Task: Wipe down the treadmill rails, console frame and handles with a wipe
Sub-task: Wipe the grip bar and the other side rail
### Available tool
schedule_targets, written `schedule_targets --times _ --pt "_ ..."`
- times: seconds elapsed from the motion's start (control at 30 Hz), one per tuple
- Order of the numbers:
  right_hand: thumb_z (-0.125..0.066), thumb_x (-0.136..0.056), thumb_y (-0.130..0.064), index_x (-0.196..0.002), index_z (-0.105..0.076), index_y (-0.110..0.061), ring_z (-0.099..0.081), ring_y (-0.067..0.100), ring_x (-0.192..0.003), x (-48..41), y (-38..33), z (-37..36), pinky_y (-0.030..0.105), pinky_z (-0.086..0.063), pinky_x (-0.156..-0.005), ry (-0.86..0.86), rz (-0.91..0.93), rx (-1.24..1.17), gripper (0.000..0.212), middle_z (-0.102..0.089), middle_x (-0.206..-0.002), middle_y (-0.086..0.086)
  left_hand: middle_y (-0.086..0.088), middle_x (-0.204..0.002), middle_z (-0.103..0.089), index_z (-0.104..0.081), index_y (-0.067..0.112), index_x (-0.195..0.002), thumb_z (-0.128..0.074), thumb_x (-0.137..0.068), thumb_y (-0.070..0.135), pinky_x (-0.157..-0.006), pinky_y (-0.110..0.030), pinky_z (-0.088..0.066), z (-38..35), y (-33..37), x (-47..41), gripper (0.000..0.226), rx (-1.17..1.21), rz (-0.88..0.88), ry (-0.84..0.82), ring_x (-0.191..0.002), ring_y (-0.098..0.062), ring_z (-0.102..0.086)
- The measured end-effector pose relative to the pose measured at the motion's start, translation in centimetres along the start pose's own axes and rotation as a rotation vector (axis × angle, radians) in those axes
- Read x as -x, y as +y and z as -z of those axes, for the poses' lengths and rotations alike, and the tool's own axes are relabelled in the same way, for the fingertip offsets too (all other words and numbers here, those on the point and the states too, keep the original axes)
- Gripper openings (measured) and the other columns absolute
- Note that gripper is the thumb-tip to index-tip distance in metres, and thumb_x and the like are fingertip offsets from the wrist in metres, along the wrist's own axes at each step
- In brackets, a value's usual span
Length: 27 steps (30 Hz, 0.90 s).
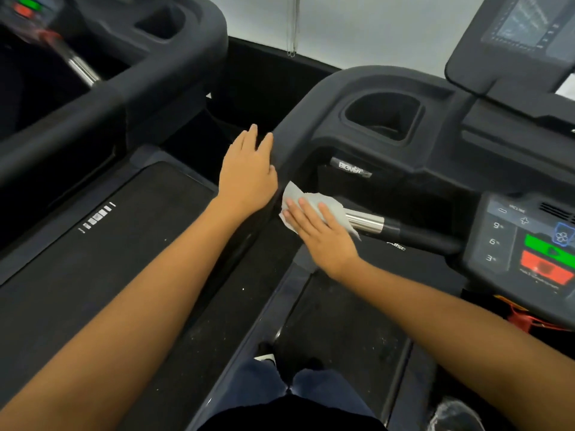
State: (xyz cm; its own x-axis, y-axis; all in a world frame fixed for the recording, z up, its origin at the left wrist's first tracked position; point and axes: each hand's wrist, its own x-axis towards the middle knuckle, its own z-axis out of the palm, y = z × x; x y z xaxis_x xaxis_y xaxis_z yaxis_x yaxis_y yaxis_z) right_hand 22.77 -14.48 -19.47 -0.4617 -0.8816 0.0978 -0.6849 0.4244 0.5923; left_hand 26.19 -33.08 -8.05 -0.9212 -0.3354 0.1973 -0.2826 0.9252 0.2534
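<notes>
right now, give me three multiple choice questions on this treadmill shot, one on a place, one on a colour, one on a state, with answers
1. Where is the wipe?
A. in the cup holder
B. on the metal handle, under the right hand
C. on the belt

2. What colour is the button just above the red button?
A. blue
B. yellow
C. green

3. How is the left hand?
A. flat, fingers straight, on the edge of the console frame
B. clenched in a fist
C. holding a bottle

Answers: 1 B, the white wipe lies over the handle's end with fingers on it; 2 C, a green button sits over the red one; 3 A, its fingers lie straight along the frame's edge and hold nothing.
</notes>
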Motion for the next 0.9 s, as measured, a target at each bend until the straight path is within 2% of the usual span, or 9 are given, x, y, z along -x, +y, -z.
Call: schedule_targets --times 0.07,0.13,0.23,0.33,0.4,0.47,0.57,0.73,0.9 --pt "-0.033 -0.092 -0.022 -0.150 0.018 -0.012 0.000 0.029 -0.149 -0.1 0.1 0.5 0.050 0.000 -0.117 -0.063 0.046 -0.022 0.077 0.008 -0.162 0.008 -0.019 -0.157 -0.016 -0.015 0.006 -0.152 -0.040 -0.100 0.031 -0.115 -0.042 -0.022 -0.5 -0.2 0.5 0.063 -0.001 0.102 -0.078 -0.144 -0.034 -0.019" --pt "-0.037 -0.094 -0.025 -0.150 0.017 -0.015 0.004 0.032 -0.148 -1.0 -0.6 1.0 0.052 -0.008 -0.117 -0.125 0.069 -0.045 0.079 0.016 -0.160 0.010 -0.018 -0.156 -0.021 -0.011 0.005 -0.152 -0.034 -0.101 0.038 -0.110 -0.043 -0.029 -0.8 -0.3 0.9 0.065 0.028 0.182 -0.124 -0.140 -0.035 -0.027" --pt "-0.045 -0.093 -0.030 -0.155 -0.003 -0.019 -0.003 0.030 -0.148 -1.3 -0.9 1.7 0.049 -0.017 -0.117 -0.098 0.003 -0.043 0.075 0.010 -0.162 0.007 -0.015 -0.149 -0.035 -0.013 0.005 -0.152 -0.031 -0.101 0.041 -0.099 -0.044 -0.038 -0.9 -0.5 1.1 0.064 0.027 0.178 -0.128 -0.130 -0.033 -0.040" --pt "-0.050 -0.092 -0.027 -0.152 -0.023 -0.022 -0.010 0.030 -0.147 -0.6 1.1 1.3 0.050 -0.023 -0.114 -0.071 0.052 -0.089 0.066 0.007 -0.162 0.002 -0.013 -0.148 -0.037 -0.014 0.008 -0.152 -0.031 -0.101 0.043 -0.098 -0.044 -0.039 -0.8 -0.8 1.1 0.064 0.060 0.169 -0.136 -0.130 -0.032 -0.040" --pt "-0.059 -0.084 -0.022 -0.142 -0.047 -0.027 -0.026 0.032 -0.138 0.5 3.1 1.3 0.050 -0.033 -0.102 0.000 0.025 -0.160 0.059 -0.004 -0.161 0.001 -0.012 -0.150 -0.036 -0.014 0.009 -0.152 -0.031 -0.101 0.044 -0.099 -0.043 -0.038 -0.7 -0.8 1.1 0.064 0.082 0.175 -0.149 -0.131 -0.032 -0.039" --pt "-0.066 -0.077 -0.018 -0.133 -0.057 -0.027 -0.032 0.033 -0.130 1.7 4.2 1.1 0.049 -0.035 -0.093 -0.013 -0.011 -0.190 0.058 -0.012 -0.159 0.003 -0.012 -0.149 -0.037 -0.014 0.008 -0.152 -0.031 -0.101 0.044 -0.098 -0.043 -0.039 -0.6 -0.9 1.2 0.064 0.089 0.174 -0.148 -0.130 -0.032 -0.040" --pt "-0.068 -0.075 -0.021 -0.127 -0.061 -0.024 -0.032 0.036 -0.131 1.2 3.3 2.1 0.052 -0.033 -0.095 -0.130 -0.065 -0.214 0.052 -0.015 -0.159 0.008 -0.013 -0.148 -0.038 -0.015 0.007 -0.152 -0.030 -0.101 0.043 -0.095 -0.042 -0.040 -0.8 -0.9 1.2 0.064 0.063 0.164 -0.134 -0.127 -0.032 -0.042" --pt "-0.059 -0.084 -0.022 -0.110 -0.068 -0.015 -0.032 0.036 -0.131 -2.6 1.1 3.5 0.051 -0.034 -0.095 -0.125 -0.054 -0.252 0.029 -0.024 -0.151 0.022 -0.014 -0.147 -0.039 -0.017 0.006 -0.151 -0.031 -0.101 0.043 -0.095 -0.042 -0.041 -1.0 -0.7 1.2 0.063 0.038 0.162 -0.109 -0.127 -0.032 -0.043" --pt "-0.066 -0.078 -0.010 -0.134 -0.054 -0.024 -0.034 0.035 -0.136 -0.3 3.7 2.3 0.048 -0.038 -0.100 -0.063 0.048 -0.392 0.058 -0.021 -0.156 0.020 -0.012 -0.147 -0.039 -0.019 0.008 -0.151 -0.032 -0.101 0.042 -0.095 -0.041 -0.041 -0.8 -0.7 1.1 0.062 0.084 0.170 -0.110 -0.127 -0.031 -0.043"
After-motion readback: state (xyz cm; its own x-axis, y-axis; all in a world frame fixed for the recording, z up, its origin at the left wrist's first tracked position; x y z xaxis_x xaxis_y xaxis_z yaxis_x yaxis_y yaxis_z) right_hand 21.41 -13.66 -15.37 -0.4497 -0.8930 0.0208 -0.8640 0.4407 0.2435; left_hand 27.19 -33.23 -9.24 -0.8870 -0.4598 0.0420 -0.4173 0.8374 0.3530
